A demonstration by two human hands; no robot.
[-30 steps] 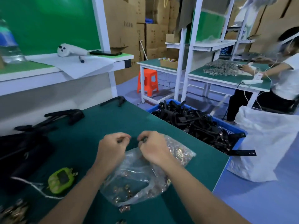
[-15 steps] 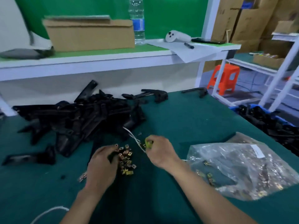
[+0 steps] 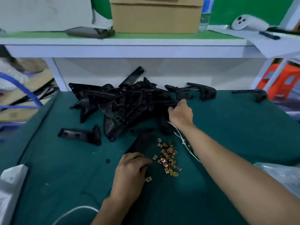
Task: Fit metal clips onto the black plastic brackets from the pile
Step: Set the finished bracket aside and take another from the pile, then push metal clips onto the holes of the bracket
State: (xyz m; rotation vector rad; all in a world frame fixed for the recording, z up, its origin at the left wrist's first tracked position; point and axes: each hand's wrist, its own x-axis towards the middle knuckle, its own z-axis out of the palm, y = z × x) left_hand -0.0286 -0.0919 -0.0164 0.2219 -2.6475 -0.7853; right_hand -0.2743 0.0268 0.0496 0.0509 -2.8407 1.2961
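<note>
Our left hand (image 3: 129, 171) keeps a closed grip on the near end of a flat bracket (image 3: 141, 143) lying on the desk (image 3: 65, 176), just beside the small heap of metal clips (image 3: 168, 158). Our right hand (image 3: 181, 114) is at the right edge of the pile (image 3: 123, 103). Its fingers bend over a long bracket (image 3: 164, 102), but we cannot tell if this grip is closed. We judge the brackets stiff and light, yet tangled, so a free end is the best hold. The clips look tiny and slippery, so we would pinch them by the edges.
</note>
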